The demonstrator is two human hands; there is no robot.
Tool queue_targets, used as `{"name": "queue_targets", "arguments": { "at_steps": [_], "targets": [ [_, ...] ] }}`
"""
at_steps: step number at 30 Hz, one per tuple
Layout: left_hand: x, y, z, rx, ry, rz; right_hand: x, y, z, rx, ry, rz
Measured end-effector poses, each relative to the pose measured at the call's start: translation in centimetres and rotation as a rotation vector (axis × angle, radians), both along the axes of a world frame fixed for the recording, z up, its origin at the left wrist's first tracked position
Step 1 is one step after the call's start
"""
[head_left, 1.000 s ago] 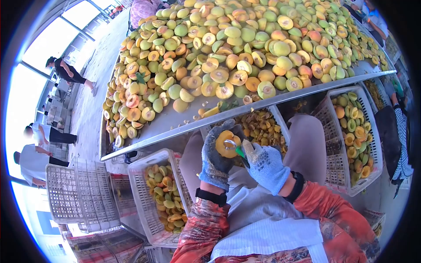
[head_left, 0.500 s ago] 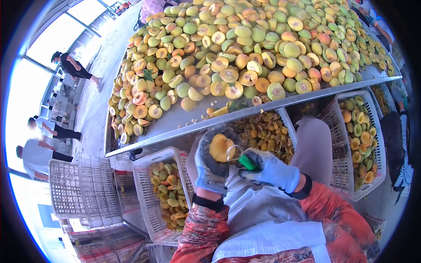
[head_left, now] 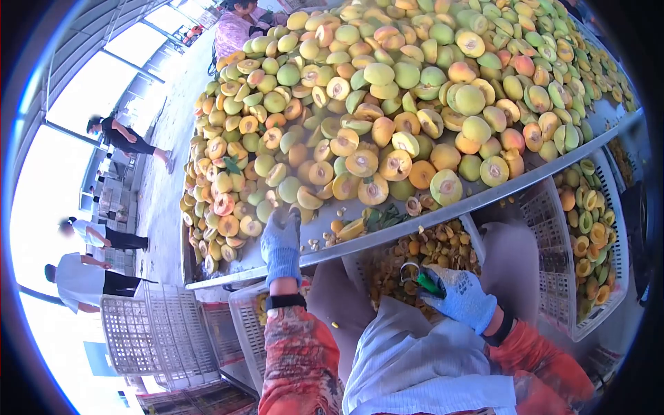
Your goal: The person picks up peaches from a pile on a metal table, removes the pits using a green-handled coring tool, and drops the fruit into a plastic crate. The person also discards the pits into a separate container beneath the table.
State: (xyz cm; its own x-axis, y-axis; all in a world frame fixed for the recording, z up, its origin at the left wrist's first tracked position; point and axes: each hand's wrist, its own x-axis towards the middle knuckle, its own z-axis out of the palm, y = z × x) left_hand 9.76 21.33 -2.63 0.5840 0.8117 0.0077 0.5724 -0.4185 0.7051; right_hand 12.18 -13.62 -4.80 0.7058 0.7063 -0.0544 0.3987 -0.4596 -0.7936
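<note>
My left hand [head_left: 281, 245], in a blue-grey glove with dark fingertips, reaches over the metal table's front edge [head_left: 332, 254]. Its fingers stretch toward the pile of halved apricots [head_left: 346, 142], close to a green-yellow one [head_left: 289, 189]; no fruit shows in it. In my right hand [head_left: 460, 297], gloved alike, is a pitting tool [head_left: 430, 282] with a green handle and a metal ring at its end. That ring sits above a crate of fruit scraps and pits [head_left: 443, 247] between my knees.
At my left stands a white crate [head_left: 245, 325], partly under my arm. Another crate [head_left: 577, 325] at right holds fruit halves [head_left: 588, 235]. Stacked crates [head_left: 159, 332] stand farther left. A person in pink [head_left: 238, 34] is across the table; several others are at left.
My left hand has gone from my lap up to the table, and the apricot half it held is no longer in it. My right hand, still with the tool, has shifted slightly right and down.
</note>
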Motion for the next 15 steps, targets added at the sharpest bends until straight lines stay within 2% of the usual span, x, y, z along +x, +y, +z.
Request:
{"name": "queue_targets", "arguments": {
  "at_steps": [2, 6, 8, 10, 12, 13, 15],
  "targets": [
    [3.7, 1.2, -2.4, 0.234, 0.11, -0.02, 0.4, -0.1, -0.1, -0.006, -0.036, 0.045],
    [6.4, 0.8, -2.6, 0.199, 0.169, -0.041, 0.6, 0.1, -0.7, -0.008, -0.072, -0.019],
    [6.2, 0.0, -1.3, 0.221, 0.353, -0.101, 0.6, 0.3, -0.5, -0.034, -0.038, 0.012],
    [5.1, -1.9, -0.4, 0.257, 0.361, -0.087, 0.0, 0.7, -0.2, -0.057, -0.021, 0.053],
    [3.9, -2.0, -1.4, 0.407, 0.206, -0.248, -0.6, 1.4, 0.0, -0.097, -0.064, 0.106],
    [3.8, -2.1, -1.5, 0.356, 0.247, -0.223, -1.1, 1.6, 0.1, -0.1, -0.089, 0.104],
    [4.0, -2.2, -1.6, 0.388, 0.247, -0.234, -2.3, 1.6, 0.4, 0.037, -0.145, 0.092]
  ]
}}
